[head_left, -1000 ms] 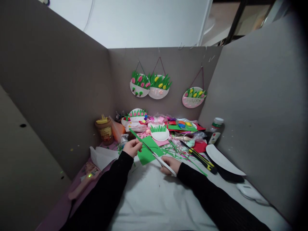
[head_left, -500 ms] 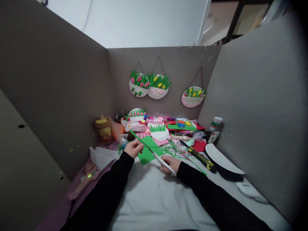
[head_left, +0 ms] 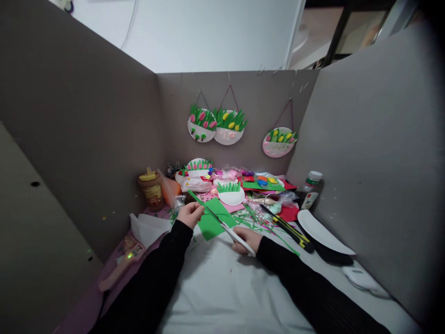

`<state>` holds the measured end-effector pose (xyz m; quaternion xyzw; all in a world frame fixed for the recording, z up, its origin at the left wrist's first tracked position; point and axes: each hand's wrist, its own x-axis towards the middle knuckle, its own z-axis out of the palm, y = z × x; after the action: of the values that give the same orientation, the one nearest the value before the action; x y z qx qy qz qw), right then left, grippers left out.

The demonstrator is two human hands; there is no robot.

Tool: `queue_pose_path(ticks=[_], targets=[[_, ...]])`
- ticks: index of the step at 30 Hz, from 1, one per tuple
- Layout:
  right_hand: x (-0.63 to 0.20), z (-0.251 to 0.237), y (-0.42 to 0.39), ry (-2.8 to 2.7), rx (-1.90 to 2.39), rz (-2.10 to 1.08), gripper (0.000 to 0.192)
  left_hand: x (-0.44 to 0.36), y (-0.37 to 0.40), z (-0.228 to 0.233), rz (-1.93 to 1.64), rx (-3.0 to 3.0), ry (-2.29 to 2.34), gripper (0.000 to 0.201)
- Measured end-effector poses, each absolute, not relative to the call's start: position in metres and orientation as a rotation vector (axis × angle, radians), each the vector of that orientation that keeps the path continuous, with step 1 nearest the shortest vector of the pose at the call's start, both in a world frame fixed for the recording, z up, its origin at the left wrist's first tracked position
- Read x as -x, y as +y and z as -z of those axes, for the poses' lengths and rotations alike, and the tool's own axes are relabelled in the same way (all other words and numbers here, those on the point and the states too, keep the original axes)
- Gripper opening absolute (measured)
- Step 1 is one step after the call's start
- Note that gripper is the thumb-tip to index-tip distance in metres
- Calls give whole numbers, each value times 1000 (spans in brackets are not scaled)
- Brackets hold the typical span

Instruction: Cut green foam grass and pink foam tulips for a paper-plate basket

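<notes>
My left hand (head_left: 189, 214) pinches a narrow green paper strip (head_left: 195, 196) that slants up to the left, just above a flat green paper sheet (head_left: 212, 221). My right hand (head_left: 246, 238) grips white-handled scissors (head_left: 229, 231), whose blades point up-left toward the strip and lie across the green sheet. Both arms wear black sleeves. A white paper plate with green paper grass (head_left: 231, 194) lies just beyond the sheet.
Grey cardboard walls enclose the white-covered table (head_left: 222, 287). Three decorated plates (head_left: 215, 124) hang on the back wall. A yellow-black utility knife (head_left: 290, 229), a blank plate (head_left: 323, 231), a glue bottle (head_left: 311, 188), a yellow-lidded jar (head_left: 151, 188), a pink glue gun (head_left: 121, 265) and paper scraps surround the hands.
Hands and scissors have hardly shifted; the view tilted slightly, so everything sits a little lower in the picture.
</notes>
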<state>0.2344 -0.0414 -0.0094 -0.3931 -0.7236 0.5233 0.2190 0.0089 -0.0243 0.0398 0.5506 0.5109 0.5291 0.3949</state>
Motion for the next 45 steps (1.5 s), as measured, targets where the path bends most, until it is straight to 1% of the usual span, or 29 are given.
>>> queue_pose_path(ticks=[11,16,21,27,32,40,45], targets=[[-234,6,-43,-2039,1080,-1408,21,-14,-27,-39,-1313,-1400,1279,25],[-234,7,-42,-2075,1096,-1326,21,-13,-26,-38,-1303,-1408,1267,26],[-235,5,-42,-2052,1073,-1393,23,-14,-27,-38,-1279,-1434,1280,25],[-234,3,-44,-2053,1102,-1398,21,-15,-29,-38,-1250,-1467,1259,24],[-234,5,-44,-2066,1111,-1316,20,-14,-28,-38,-1235,-1466,1258,24],[-237,12,-38,-2026,1060,-1514,28,-15,-28,-38,-1228,-1415,1253,24],[-238,9,-39,-2030,1100,-1512,29,-16,-28,-36,-1235,-1338,1225,26]])
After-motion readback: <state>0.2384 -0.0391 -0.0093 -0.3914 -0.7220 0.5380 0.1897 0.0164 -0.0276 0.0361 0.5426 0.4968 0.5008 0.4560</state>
